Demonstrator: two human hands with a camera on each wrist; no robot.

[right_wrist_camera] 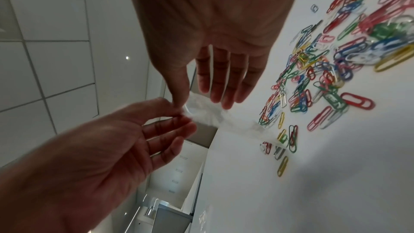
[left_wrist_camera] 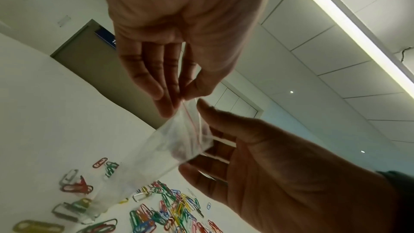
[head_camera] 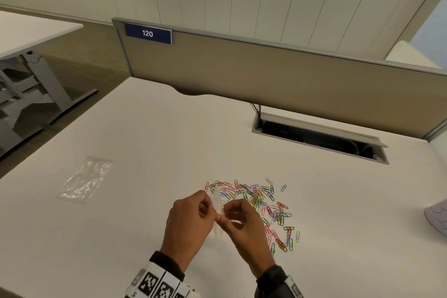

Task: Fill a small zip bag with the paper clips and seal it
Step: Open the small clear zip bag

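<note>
A small clear zip bag (left_wrist_camera: pixel 179 141) (red line along its mouth) is pinched at the top between the left hand (head_camera: pixel 191 222) and right hand (head_camera: pixel 244 225). Paper clips (head_camera: pixel 263 208) are scattered just beyond and right of the hands. "120" is read on a blue sign (head_camera: pixel 148 33) far ahead.

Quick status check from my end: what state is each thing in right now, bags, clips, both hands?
Small zip bag: held up off the desk between both hands, no clips visible inside; whether the mouth is open, cannot tell.
Left hand: pinches the bag's top edge.
Right hand: pinches the same edge from the other side.
Paper clips: loose, scattered on the desk.
Spare zip bags: lying flat on the desk, untouched.
</note>
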